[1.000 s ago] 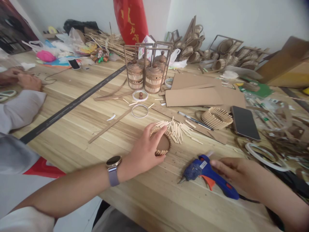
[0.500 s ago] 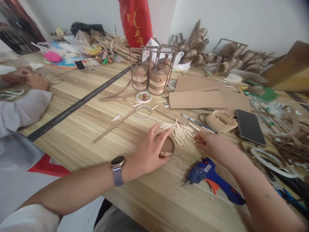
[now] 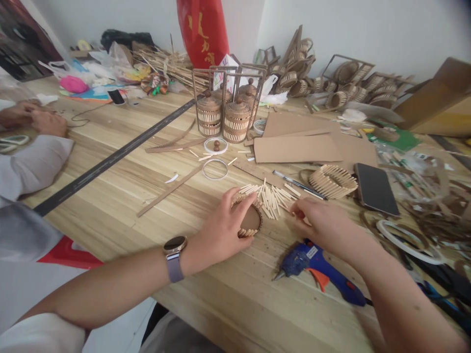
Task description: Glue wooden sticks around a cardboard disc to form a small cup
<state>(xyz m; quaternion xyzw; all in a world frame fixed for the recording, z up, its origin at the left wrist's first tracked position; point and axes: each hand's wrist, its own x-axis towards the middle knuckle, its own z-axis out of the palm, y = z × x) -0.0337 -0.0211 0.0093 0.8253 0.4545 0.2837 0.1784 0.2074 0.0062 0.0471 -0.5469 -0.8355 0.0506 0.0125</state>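
My left hand [image 3: 217, 228], a watch on its wrist, lies around a small round cardboard basket base [image 3: 252, 219] rimmed with short wooden sticks. Its thumb rests at the near rim and its fingers at the far side, hiding the base's left part. Just beyond the base is a loose pile of short wooden sticks [image 3: 271, 201]. My right hand [image 3: 318, 220] hovers at the pile's right end with fingers curled together; whatever they may pinch is hidden. Below that hand lies a blue glue gun [image 3: 320, 269] with an orange trigger, its nozzle pointing left.
An oval stick basket [image 3: 333, 181], a pen [image 3: 298, 184] and a dark phone [image 3: 376, 189] lie to the right. Cardboard sheets [image 3: 298, 148] and lidded baskets in frames [image 3: 237, 120] stand farther back. At left are another person's hands [image 3: 40, 117].
The view has shifted slightly, moving everything a little left in the picture. My right hand has drawn slightly nearer to me, its fingers more curled. My left hand stays on the base.
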